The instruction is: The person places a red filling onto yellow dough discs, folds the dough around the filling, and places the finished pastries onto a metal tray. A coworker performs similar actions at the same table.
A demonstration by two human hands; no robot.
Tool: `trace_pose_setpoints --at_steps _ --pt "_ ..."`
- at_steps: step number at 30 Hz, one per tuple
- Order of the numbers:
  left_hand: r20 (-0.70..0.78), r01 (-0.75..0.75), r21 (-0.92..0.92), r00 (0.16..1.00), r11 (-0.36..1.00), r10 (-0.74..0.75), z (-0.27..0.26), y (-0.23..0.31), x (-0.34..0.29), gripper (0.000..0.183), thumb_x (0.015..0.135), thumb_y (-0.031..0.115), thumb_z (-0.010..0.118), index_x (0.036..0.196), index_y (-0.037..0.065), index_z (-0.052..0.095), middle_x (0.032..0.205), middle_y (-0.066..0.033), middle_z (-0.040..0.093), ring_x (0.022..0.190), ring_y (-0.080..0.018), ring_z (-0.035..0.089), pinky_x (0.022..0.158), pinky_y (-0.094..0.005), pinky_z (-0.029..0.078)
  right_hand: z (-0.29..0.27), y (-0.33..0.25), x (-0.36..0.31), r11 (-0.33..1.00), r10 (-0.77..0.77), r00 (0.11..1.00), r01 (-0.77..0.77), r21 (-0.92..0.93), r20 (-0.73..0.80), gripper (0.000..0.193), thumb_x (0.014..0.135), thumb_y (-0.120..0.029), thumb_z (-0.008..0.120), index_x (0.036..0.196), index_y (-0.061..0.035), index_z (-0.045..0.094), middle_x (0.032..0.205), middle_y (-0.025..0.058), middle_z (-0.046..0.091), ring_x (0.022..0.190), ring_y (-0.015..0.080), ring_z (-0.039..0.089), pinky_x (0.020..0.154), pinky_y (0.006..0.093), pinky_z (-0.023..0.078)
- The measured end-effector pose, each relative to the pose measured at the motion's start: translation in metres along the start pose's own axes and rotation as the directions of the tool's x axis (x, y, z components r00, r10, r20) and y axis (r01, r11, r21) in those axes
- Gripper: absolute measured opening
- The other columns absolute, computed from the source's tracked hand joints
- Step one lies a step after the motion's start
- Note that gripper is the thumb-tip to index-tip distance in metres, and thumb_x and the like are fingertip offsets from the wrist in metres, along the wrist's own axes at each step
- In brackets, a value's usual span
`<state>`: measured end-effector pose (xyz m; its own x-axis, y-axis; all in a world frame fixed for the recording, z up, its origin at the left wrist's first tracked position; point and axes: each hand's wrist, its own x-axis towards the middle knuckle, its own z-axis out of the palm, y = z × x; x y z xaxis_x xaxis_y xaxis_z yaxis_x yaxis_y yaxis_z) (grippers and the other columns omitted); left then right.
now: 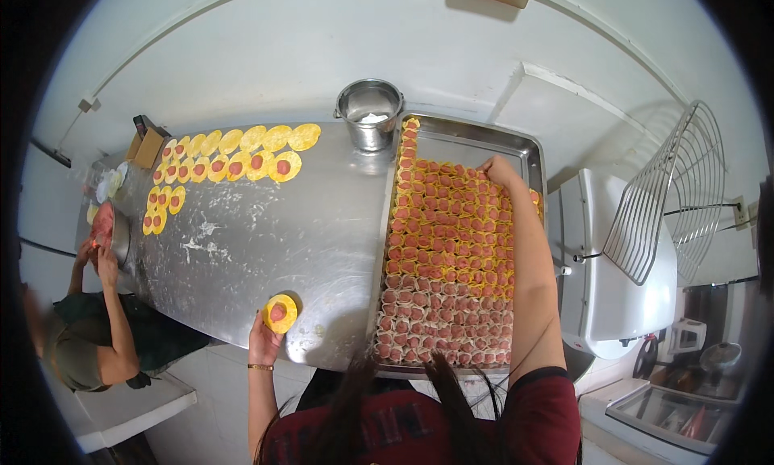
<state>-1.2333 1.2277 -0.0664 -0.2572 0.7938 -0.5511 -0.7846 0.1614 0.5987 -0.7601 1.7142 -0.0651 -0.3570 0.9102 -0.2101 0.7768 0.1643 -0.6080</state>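
Observation:
My left hand (264, 341), over the near edge of the metal table, holds a round yellow dumpling wrapper (268, 323) with a ball of pink meat filling (278, 312) on it. My right hand (501, 171) reaches to the far right part of a large metal tray (476, 134). Its fingers are pinched together at the end of a row of dumplings; whatever is between them is hidden. Tight rows of open-topped dumplings (451, 223) fill much of the tray, yellow-skinned farther off and pale-skinned (443, 324) nearer me.
Yellow wrappers (305, 137), many topped with meat, lie along the table's (322, 223) far left. A steel bucket (369, 114) stands beside the tray. At the left, a co-worker's hands (101, 255) are at a bowl of pink meat (119, 233). A wire rack (669, 199) juts out at right.

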Motion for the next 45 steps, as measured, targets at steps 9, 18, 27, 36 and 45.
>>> trace_pose_setpoints --at_steps 9,18,27,36,45 --pt "0.013 0.083 0.057 0.996 0.995 -0.084 0.007 0.032 -0.014 0.042 0.1 0.028 0.038 0.129 -0.001 0.044 0.126 -0.0127 0.053 0.117 -0.0236 0.053 0.097 -0.0366 0.046 0.044 -0.084 -0.041 0.994 -0.046 0.857 0.088 0.057 -0.513 0.034 0.083 -0.004 0.054 0.116 -0.0048 0.061 0.11 0.0143 0.063 0.094 0.02 0.062 0.08 0.0329 0.049" --pt "0.246 0.08 0.321 0.955 0.944 -0.164 -0.007 0.088 0.005 0.039 0.099 0.024 0.039 0.129 -0.001 0.042 0.124 -0.0116 0.054 0.112 -0.0199 0.055 0.092 -0.0344 0.048 0.292 -0.334 -0.208 0.263 -0.267 0.867 -0.355 0.897 0.421 0.038 0.093 -0.024 0.055 0.122 -0.0001 0.053 0.106 0.0057 0.063 0.096 0.0186 0.062 0.083 0.0327 0.052" --pt "0.228 -0.236 0.809 0.97 0.538 0.084 -0.104 0.077 0.04 0.033 0.096 0.018 0.041 0.121 -0.001 0.052 0.114 -0.016 0.06 0.103 -0.0232 0.061 0.087 -0.032 0.048 0.429 -0.385 -0.242 0.424 0.188 0.933 -0.358 0.832 0.306 0.02 0.088 -0.007 0.057 0.105 0.0034 0.06 0.093 0.0066 0.064 0.082 0.0147 0.063 0.073 0.0253 0.052" --pt "0.385 -0.407 0.859 0.913 0.309 0.134 -0.133 0.101 0.048 0.035 0.088 0.003 0.041 0.118 0.001 0.057 0.107 -0.0186 0.064 0.098 -0.0255 0.063 0.085 -0.033 0.049 0.453 -0.411 -0.266 0.434 0.194 0.973 -0.197 0.879 0.123 0.029 0.083 0.004 0.056 0.111 0.005 0.06 0.107 0.0106 0.064 0.095 0.0159 0.062 0.081 0.0247 0.049" --pt "0.33 -0.188 0.773 0.935 0.606 -0.131 -0.141 0.105 0.06 0.027 0.087 0.001 0.056 0.114 0.0 0.059 0.104 -0.0077 0.063 0.089 -0.0143 0.062 0.075 -0.0259 0.054 0.474 -0.41 -0.262 0.437 0.207 0.978 -0.116 0.892 0.026 0.028 0.081 0.007 0.061 0.108 0.003 0.062 0.105 0.0112 0.065 0.093 0.0151 0.062 0.081 0.0248 0.049"
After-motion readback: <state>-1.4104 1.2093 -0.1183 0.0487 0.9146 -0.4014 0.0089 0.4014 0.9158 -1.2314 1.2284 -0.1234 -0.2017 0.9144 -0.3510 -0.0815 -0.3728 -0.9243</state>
